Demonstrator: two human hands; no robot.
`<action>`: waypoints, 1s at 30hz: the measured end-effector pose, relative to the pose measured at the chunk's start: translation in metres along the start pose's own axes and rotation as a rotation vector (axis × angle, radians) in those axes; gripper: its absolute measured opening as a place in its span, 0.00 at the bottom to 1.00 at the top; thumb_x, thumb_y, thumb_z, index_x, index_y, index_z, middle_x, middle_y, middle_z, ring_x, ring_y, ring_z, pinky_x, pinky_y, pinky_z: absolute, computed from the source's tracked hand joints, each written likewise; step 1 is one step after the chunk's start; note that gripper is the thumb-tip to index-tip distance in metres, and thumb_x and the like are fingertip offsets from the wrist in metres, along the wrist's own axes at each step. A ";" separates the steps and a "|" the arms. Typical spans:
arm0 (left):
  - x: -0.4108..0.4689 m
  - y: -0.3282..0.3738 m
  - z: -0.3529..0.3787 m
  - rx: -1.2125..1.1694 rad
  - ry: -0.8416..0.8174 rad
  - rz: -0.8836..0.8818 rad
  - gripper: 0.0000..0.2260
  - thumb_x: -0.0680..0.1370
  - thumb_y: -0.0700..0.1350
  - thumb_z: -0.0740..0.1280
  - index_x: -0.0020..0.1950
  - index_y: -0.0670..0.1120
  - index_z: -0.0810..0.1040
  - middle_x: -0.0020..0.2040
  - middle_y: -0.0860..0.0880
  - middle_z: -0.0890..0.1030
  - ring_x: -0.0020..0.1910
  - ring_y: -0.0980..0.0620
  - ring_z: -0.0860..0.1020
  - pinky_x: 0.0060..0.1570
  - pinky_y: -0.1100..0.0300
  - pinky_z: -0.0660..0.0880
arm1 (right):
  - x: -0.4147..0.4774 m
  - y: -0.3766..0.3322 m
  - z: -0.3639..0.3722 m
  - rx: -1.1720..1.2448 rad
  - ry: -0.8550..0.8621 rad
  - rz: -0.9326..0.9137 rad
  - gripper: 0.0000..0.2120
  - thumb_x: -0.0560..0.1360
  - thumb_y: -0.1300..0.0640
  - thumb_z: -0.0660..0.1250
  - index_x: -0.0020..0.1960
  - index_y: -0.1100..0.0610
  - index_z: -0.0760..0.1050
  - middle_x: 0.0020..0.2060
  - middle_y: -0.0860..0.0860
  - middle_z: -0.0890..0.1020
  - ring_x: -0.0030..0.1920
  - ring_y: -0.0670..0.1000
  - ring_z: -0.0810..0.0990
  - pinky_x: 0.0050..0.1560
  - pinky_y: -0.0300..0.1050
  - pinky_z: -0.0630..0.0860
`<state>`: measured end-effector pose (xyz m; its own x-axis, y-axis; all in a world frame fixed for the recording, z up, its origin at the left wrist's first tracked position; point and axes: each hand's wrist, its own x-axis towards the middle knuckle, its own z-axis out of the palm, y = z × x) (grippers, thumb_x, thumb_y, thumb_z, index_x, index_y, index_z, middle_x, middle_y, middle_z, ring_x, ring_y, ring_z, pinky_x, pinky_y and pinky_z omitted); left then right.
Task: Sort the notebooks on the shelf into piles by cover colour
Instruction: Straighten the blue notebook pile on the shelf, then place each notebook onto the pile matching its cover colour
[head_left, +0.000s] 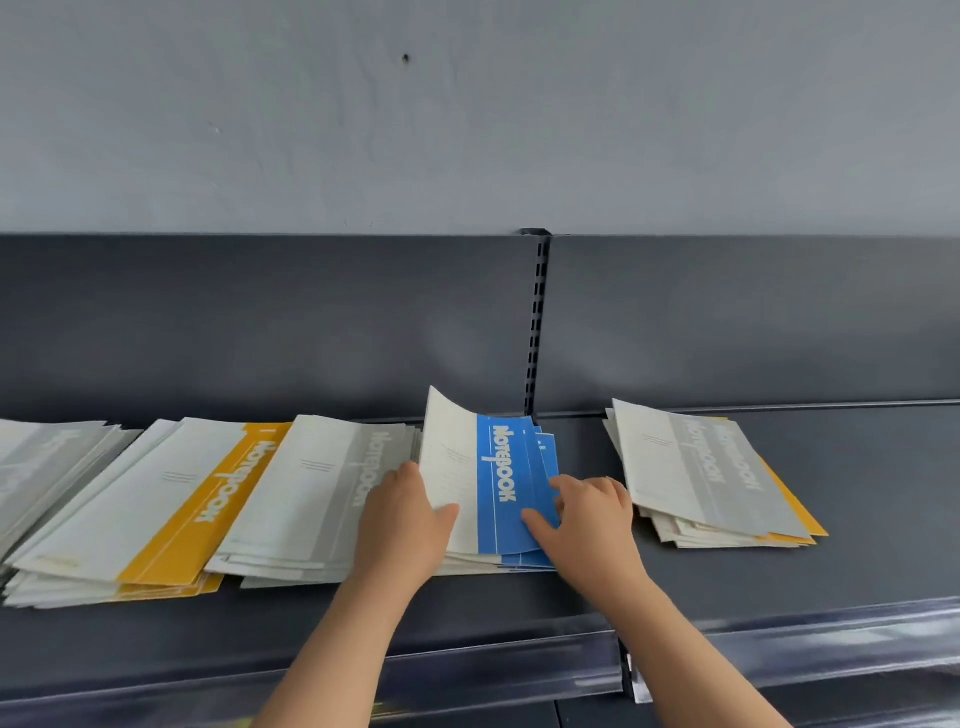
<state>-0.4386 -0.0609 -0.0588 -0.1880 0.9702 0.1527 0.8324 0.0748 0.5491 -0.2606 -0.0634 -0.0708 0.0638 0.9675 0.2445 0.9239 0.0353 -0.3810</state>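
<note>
A blue-and-white notebook (493, 478) tops the blue pile at the shelf's middle, its far left corner lifted. My left hand (402, 525) grips its left edge, thumb on the cover. My right hand (587, 514) rests on its right side, with fingers curled at the edge of the blue covers. Left of it lie a grey pile (317, 488), a yellow pile (171, 504) and another grey pile (47, 467). On the right lies a mixed stack (711, 478), with a grey cover on top and yellow covers below.
The dark shelf (779, 577) has a clear plastic price rail (779, 644) along its front edge. A slotted upright (537, 322) runs up the dark back panel behind the blue pile. Bare shelf lies between the blue pile and the right stack.
</note>
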 end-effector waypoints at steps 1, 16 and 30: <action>0.002 0.000 0.000 0.051 -0.005 0.015 0.18 0.76 0.52 0.67 0.61 0.43 0.70 0.58 0.46 0.74 0.56 0.48 0.73 0.48 0.60 0.69 | -0.002 -0.001 0.001 -0.035 -0.006 0.001 0.20 0.76 0.41 0.60 0.60 0.54 0.73 0.48 0.47 0.78 0.57 0.50 0.70 0.67 0.43 0.57; -0.003 0.059 0.023 -0.160 -0.021 0.285 0.13 0.81 0.46 0.59 0.63 0.46 0.74 0.60 0.48 0.76 0.58 0.50 0.74 0.55 0.60 0.69 | -0.003 0.068 -0.034 -0.113 0.180 0.024 0.16 0.78 0.55 0.60 0.63 0.60 0.74 0.61 0.53 0.77 0.67 0.55 0.69 0.73 0.50 0.55; 0.012 0.156 0.112 -0.366 -0.253 0.037 0.09 0.77 0.47 0.65 0.43 0.42 0.72 0.39 0.50 0.76 0.35 0.54 0.73 0.30 0.61 0.67 | 0.007 0.175 -0.062 -0.041 -0.049 -0.111 0.14 0.80 0.54 0.56 0.59 0.59 0.75 0.62 0.51 0.76 0.65 0.49 0.70 0.70 0.36 0.48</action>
<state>-0.2521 -0.0121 -0.0636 0.0100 0.9999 -0.0027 0.5881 -0.0037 0.8088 -0.0756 -0.0658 -0.0807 -0.0571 0.9694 0.2388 0.9390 0.1334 -0.3169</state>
